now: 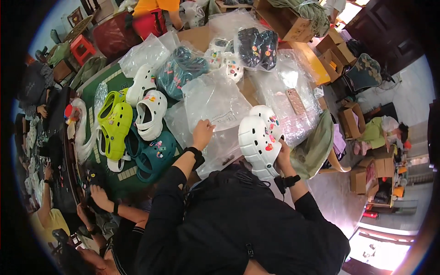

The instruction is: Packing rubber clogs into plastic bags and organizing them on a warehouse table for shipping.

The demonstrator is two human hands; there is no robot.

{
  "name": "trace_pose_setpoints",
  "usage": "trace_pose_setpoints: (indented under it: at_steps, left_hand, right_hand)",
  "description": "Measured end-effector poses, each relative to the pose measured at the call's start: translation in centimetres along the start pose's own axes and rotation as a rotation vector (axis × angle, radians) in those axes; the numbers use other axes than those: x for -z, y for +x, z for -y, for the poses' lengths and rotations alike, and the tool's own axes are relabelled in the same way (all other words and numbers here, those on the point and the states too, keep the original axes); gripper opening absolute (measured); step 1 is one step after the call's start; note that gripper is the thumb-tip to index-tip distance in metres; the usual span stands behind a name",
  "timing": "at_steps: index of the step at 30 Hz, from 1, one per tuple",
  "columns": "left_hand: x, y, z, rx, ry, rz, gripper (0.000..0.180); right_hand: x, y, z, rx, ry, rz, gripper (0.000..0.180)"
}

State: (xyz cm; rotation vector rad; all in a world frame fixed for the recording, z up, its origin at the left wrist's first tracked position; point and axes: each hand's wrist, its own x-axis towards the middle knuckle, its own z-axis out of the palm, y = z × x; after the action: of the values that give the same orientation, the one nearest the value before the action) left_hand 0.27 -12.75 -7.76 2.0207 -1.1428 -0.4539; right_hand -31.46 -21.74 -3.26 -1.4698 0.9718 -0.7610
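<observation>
My right hand [284, 158] grips a pair of white clogs [257, 143] by their side, held together above the table's near edge. Colourful charms dot their uppers. My left hand [203, 134] is closed, its fingertips pinching the lower edge of a clear plastic bag [215, 98]. That bag lies flat and looks flattened, with small print on it. More clear plastic [220, 146] spreads beneath my left hand. Left of it, teal clogs [156, 156], lime green clogs [114, 123] and another white pair [151, 114] rest on the table.
Bagged teal clogs [181, 73], bagged white clogs [232, 68] and bagged dark clogs [257, 48] lie farther back. A phone in a pinkish case [295, 101] sits on plastic at the right. A cardboard box [286, 23] stands behind. A co-worker's hand [100, 198] is at the lower left.
</observation>
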Motion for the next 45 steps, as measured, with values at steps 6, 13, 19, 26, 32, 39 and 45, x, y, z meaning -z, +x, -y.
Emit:
trace_pose_setpoints:
  at_steps: [6,13,19,26,32,39,45]
  left_hand:
    - [-2.1,-0.6,1.6,0.19,-0.194,0.131,0.022]
    - [-3.1,-0.5,1.0,0.105,-0.151,0.436,0.035]
    - [-4.0,-0.9,2.6,0.038,-0.152,0.584,0.029]
    - [-4.4,-2.5,2.7,-0.265,0.025,0.473,0.036]
    - [-3.2,-3.2,1.8,-0.352,0.102,0.464,0.026]
    - [-3.9,-1.4,2.6,-0.289,0.184,0.58,0.029]
    - [-7.5,-1.8,10.2,-0.544,0.177,0.415,0.042]
  right_hand:
    - [-0.9,-0.5,3.1,0.018,-0.043,-0.061,0.026]
    - [-0.4,-0.4,2.0,-0.013,-0.058,-0.138,0.015]
    - [-0.5,-0.4,2.1,-0.025,-0.05,-0.136,0.015]
    - [-0.1,0.0,0.6,-0.042,0.003,-0.116,0.02]
    - [-0.7,0.7,1.3,0.002,-0.035,-0.028,0.026]
    - [-1.3,1.0,1.5,0.051,-0.057,0.097,0.034]
    - [-3.5,2.5,1.4,0.159,-0.084,0.191,0.024]
